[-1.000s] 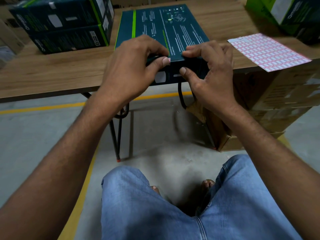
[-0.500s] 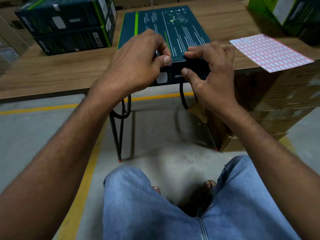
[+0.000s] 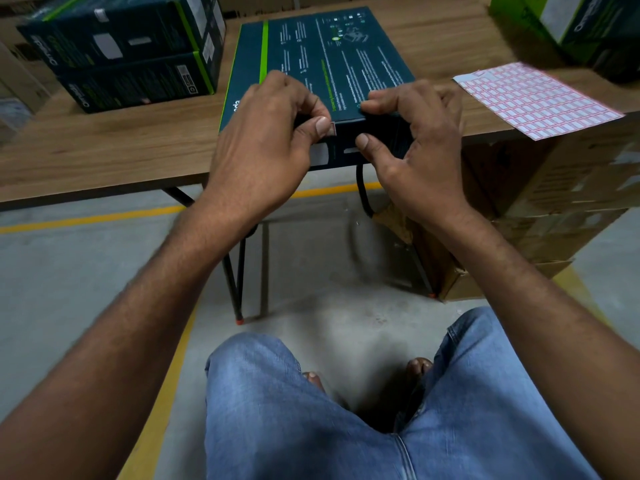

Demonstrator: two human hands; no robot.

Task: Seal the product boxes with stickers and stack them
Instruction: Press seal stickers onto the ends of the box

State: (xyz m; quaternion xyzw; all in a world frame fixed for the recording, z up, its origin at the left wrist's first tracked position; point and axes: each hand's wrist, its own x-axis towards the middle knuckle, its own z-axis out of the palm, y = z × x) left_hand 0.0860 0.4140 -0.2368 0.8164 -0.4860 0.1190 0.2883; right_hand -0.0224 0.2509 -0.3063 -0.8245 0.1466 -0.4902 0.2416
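Left fingers (image 3: 320, 128) pinching sticker (image 3: 333, 129), box (image 3: 332, 64) lettered "oda"

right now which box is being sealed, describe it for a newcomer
Start at the wooden table. At its near edge, one dark teal box lies flat, the left hand and right hand gripping its front edge. Unlike the two stacked boxes to the left, it lies alone, printed face with a green stripe up.

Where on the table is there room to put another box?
The table is bare in front of the two stacked boxes, left of the box being sealed. The right is crowded: sticker sheet, then green boxes.
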